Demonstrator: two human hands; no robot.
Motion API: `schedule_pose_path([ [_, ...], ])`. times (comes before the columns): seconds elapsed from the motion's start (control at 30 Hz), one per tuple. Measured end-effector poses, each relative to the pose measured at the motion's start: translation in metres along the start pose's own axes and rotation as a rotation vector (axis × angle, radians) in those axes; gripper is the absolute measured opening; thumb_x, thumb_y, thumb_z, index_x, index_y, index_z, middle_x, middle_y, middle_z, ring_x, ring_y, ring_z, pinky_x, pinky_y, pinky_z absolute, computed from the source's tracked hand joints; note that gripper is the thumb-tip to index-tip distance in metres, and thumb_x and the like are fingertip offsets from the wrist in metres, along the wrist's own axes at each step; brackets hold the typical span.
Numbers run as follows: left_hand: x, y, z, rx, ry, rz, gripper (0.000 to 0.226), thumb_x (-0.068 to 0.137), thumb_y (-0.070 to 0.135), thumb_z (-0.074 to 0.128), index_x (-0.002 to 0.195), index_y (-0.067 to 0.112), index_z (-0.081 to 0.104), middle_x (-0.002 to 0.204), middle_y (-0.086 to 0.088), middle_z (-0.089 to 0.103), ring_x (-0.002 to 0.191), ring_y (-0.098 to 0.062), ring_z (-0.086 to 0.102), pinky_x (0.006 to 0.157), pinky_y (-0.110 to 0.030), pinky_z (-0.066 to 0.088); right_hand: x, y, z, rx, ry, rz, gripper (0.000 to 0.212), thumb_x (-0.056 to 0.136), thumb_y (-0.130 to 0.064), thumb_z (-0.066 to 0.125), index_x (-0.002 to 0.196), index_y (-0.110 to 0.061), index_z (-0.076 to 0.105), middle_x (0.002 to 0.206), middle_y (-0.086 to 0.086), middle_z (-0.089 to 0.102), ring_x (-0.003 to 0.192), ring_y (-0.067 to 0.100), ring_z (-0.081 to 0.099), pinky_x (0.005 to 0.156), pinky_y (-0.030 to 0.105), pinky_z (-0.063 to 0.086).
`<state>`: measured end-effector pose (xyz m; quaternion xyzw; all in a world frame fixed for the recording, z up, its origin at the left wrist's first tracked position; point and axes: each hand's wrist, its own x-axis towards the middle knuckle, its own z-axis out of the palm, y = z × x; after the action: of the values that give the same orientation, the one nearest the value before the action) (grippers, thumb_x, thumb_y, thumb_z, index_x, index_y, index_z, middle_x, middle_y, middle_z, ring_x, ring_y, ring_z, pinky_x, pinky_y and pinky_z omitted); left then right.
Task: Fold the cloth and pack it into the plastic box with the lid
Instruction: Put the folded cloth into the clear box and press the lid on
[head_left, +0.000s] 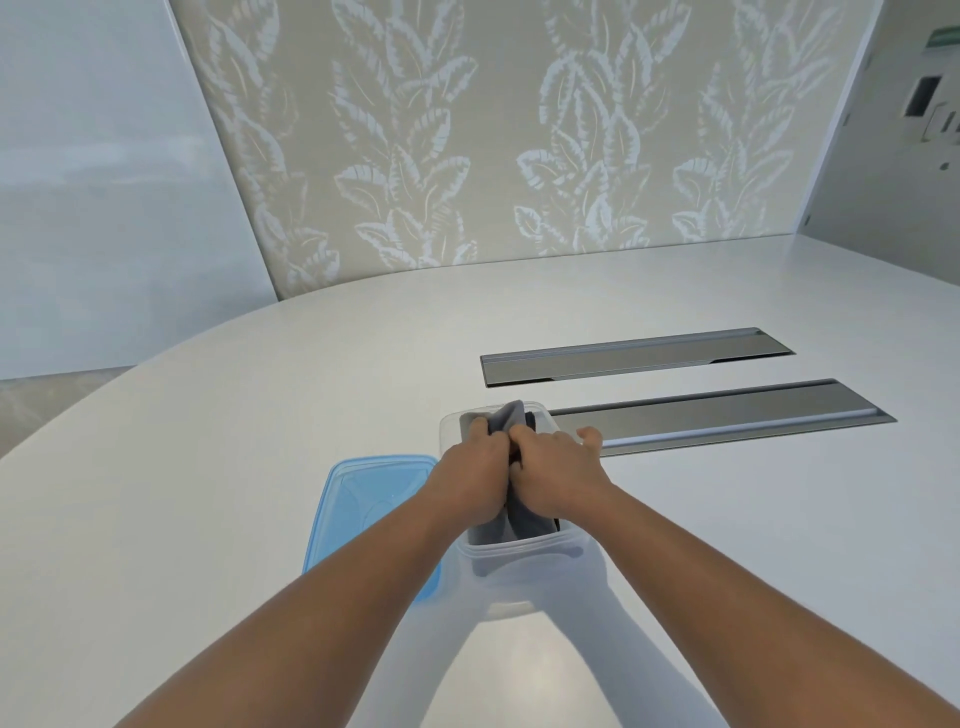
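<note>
Packing was in hand: left hand (470, 480) and right hand (553, 475), fingers curled on the grey cloth (511, 415), pressed it into the clear plastic box (524, 558); next, presumably, fitting the blue lid (363, 499) lying alongside.

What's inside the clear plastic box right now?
A grey cloth, which both hands, left hand and right hand, press into the clear plastic box. The box bottom is covered.
</note>
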<state>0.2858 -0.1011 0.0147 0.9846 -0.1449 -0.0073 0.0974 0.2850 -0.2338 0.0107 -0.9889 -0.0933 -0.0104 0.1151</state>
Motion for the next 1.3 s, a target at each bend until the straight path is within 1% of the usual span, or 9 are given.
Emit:
schedule_pose_path([
  [0.2,0.003,0.006,0.005,0.139,-0.178,-0.035,0.041,0.095,0.010,0.059,0.135,0.006,0.052,0.134,-0.019,0.046,0.099,-0.039,0.066,0.073,-0.040,0.049,-0.002,-0.001,0.001,-0.163,-0.117,-0.002,0.016,0.095,-0.034,0.041,0.109,-0.032,0.048,0.088,-0.007,0.057,0.112,0.023,0.052,0.108,0.061,0.013],
  [0.33,0.005,0.010,0.010,0.261,-0.273,-0.087,0.064,0.095,0.020,0.063,0.153,0.005,0.038,0.163,-0.027,0.023,0.110,-0.041,0.066,0.076,-0.042,0.051,-0.003,-0.002,0.000,-0.161,-0.099,-0.027,0.014,0.091,-0.026,0.050,0.103,-0.033,0.053,0.098,-0.004,0.064,0.109,0.024,0.051,0.093,0.051,0.034],
  [0.47,0.005,0.011,0.017,0.345,-0.273,-0.030,0.065,0.101,0.034,0.044,0.161,0.017,0.026,0.168,-0.023,0.016,0.132,-0.042,0.052,0.092,-0.046,0.048,-0.002,0.002,0.000,0.201,0.018,0.039,0.017,0.087,-0.017,0.054,0.093,-0.030,0.064,0.093,-0.003,0.065,0.093,0.025,0.064,0.077,0.039,0.054],
  [0.6,0.006,0.004,0.022,0.440,-0.195,0.066,0.073,0.102,0.058,0.018,0.165,0.023,0.009,0.166,-0.021,0.026,0.152,-0.038,0.016,0.115,-0.052,0.022,-0.009,0.006,-0.002,0.558,0.212,0.080,0.040,0.083,-0.001,0.057,0.078,-0.040,0.054,0.102,-0.010,0.058,0.087,0.014,0.061,0.067,0.027,0.049],
  [0.8,0.012,0.003,0.028,0.410,-0.371,0.039,0.094,0.089,0.086,0.009,0.164,0.032,-0.009,0.173,-0.009,-0.014,0.158,-0.042,-0.003,0.123,-0.053,0.017,-0.016,0.007,-0.005,0.682,0.294,0.158,0.051,0.082,0.012,0.052,0.127,-0.012,0.059,0.142,-0.001,0.045,0.115,0.011,0.044,0.086,0.017,0.034],
  [0.93,0.013,0.009,0.030,0.329,-0.425,-0.005,0.114,0.077,0.098,0.020,0.163,0.031,-0.014,0.170,0.005,-0.025,0.156,-0.045,-0.008,0.124,-0.054,0.014,-0.020,0.012,-0.013,0.857,0.185,0.307,0.050,0.084,0.002,0.054,0.129,-0.021,0.054,0.121,0.002,0.064,0.107,0.025,0.061,0.086,0.037,0.054],
  [1.03,0.012,0.011,0.033,0.308,-0.438,-0.015,0.111,0.082,0.093,0.025,0.162,0.030,-0.017,0.169,0.005,-0.027,0.156,-0.045,-0.012,0.124,-0.058,0.009,-0.024,0.015,-0.010,0.777,0.043,0.304,0.041,0.086,-0.008,0.053,0.124,-0.023,0.051,0.108,0.002,0.067,0.090,0.019,0.062,0.074,0.035,0.054],
  [1.13,0.014,0.012,0.035,0.337,-0.448,-0.014,0.104,0.085,0.090,0.026,0.160,0.035,-0.020,0.169,0.000,-0.029,0.153,-0.053,-0.011,0.123,-0.060,0.012,-0.029,0.016,-0.001,0.758,-0.009,0.296,0.073,0.084,-0.006,0.052,0.151,-0.025,0.032,0.127,-0.001,0.057,0.096,0.012,0.057,0.070,0.025,0.049],
  [1.3,0.017,0.014,0.037,0.408,-0.439,0.014,0.099,0.088,0.088,0.023,0.160,0.035,-0.022,0.168,-0.006,-0.030,0.154,-0.052,-0.010,0.124,-0.061,0.011,-0.033,0.013,0.000,0.805,-0.009,0.354,0.088,0.089,-0.003,0.044,0.163,-0.034,0.008,0.155,0.007,0.044,0.121,0.027,0.053,0.098,0.044,0.054],
])
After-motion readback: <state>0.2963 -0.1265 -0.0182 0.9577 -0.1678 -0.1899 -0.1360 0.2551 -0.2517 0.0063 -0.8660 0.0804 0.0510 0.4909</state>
